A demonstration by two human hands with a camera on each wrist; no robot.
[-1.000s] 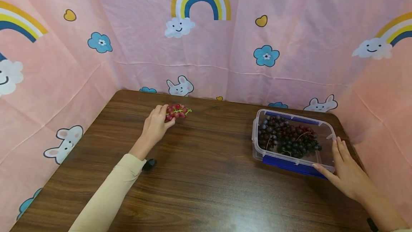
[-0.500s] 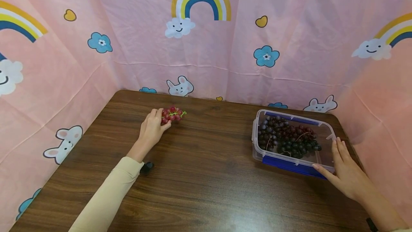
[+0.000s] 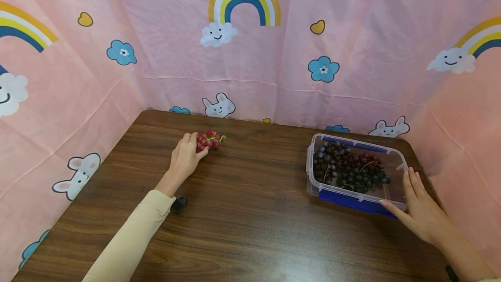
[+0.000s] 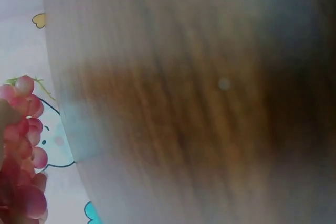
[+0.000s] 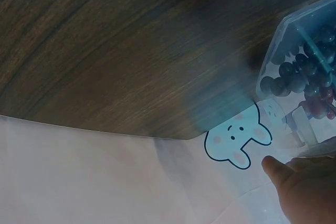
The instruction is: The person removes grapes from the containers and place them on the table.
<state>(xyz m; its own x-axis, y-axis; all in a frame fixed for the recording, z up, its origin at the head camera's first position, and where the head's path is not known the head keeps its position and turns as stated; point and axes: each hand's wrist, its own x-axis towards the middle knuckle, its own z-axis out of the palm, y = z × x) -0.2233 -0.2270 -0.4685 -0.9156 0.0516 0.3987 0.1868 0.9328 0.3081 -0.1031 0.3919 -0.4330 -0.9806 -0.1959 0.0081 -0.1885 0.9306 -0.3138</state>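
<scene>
Grapes (image 3: pixel 209 140), the red bunch, are pinched in the left hand (image 3: pixel 184 158) over at the far left of the wooden table (image 3: pixel 254 212), while the right hand (image 3: pixel 424 212) just rests pretty straight fingers on the near right corner of a clear plastic box (image 3: pixel 397 177) with darker bunches (image 3: pixel 362 180) inside.

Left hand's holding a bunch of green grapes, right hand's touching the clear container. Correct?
Not the color: the head view shows the left hand holding a bunch of red grapes; only their stem is green. The right hand is touching the clear container, as you said.
</scene>
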